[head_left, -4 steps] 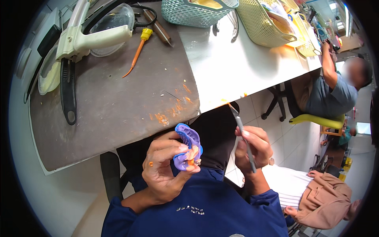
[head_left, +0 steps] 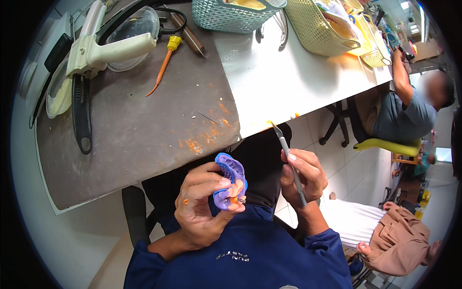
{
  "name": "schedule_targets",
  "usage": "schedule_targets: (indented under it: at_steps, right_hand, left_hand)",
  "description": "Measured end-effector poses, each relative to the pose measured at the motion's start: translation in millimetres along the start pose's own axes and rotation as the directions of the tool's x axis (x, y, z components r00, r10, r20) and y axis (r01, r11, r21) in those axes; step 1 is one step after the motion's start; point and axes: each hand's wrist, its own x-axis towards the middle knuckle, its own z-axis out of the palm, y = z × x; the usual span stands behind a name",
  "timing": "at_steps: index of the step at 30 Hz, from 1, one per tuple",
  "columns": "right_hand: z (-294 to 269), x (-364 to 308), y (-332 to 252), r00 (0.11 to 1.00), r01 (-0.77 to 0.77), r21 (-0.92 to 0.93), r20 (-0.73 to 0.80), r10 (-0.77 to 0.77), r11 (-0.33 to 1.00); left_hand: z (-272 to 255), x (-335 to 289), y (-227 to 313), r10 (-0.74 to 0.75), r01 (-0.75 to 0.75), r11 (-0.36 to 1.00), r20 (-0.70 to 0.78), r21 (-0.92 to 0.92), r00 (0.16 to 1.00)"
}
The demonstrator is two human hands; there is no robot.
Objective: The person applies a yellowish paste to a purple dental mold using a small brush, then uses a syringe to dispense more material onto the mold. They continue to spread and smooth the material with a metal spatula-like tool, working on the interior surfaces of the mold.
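Note:
My left hand (head_left: pixel 198 214) is closed on a dental impression tray (head_left: pixel 231 167), blue outside with purple impression material inside. Pinkish and orange wax-like material sits at the lower end of its curve, beside my fingertips. A small orange crumb (head_left: pixel 186 202) sticks to the back of that hand. In my right hand (head_left: pixel 309 179), pinched like a pen, is a slim grey scalpel (head_left: pixel 289 159). Its blade points up and left to the table's front edge, next to small orange bits (head_left: pixel 296 115); whether it touches the edge I cannot tell.
The table has a dark mat (head_left: pixel 139 130) with orange scrapings and a white part (head_left: pixel 269 62). On it lie a white-handled gun-shaped tool (head_left: pixel 110 50), an orange tool with yellow cap (head_left: pixel 164 67), and teal (head_left: pixel 236 17) and yellow baskets (head_left: pixel 320 31). Two people are to the right.
My right hand and the scalpel have moved slightly left, the blade staying near the table edge. The left hand still holds the impression tray, almost unmoved. The view has shifted a little.

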Motion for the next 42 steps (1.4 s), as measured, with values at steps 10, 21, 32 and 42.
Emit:
schedule_targets:
  at_steps: [10, 21, 32, 42]
  right_hand:
    - [-19, 7, -12, 0.891, -0.421, 0.382, 0.005, 0.454, 0.822]
    - [-1, 16, -11, 0.686, -0.625, 0.614, 0.136, 0.714, 0.483]
    - [26, -12, -9, 0.936, -0.185, 0.523, -0.165, 0.312, 0.832]
    - [60, -30, 12, 0.978, 0.079, 0.032, -0.194, -0.072, 0.996]
  left_hand:
    - [7, -4, -3, -0.018, 0.018, 1.000, -0.025, 0.002, 1.000]
    - [5, -9, -3, -0.037, 0.037, 0.999, -0.019, 0.000, 0.999]
    - [0, -11, -2, -0.013, 0.014, 0.999, -0.028, 0.033, 1.000]
    - [-3, -16, -1, -0.042, 0.043, 0.998, -0.039, 0.045, 0.998]
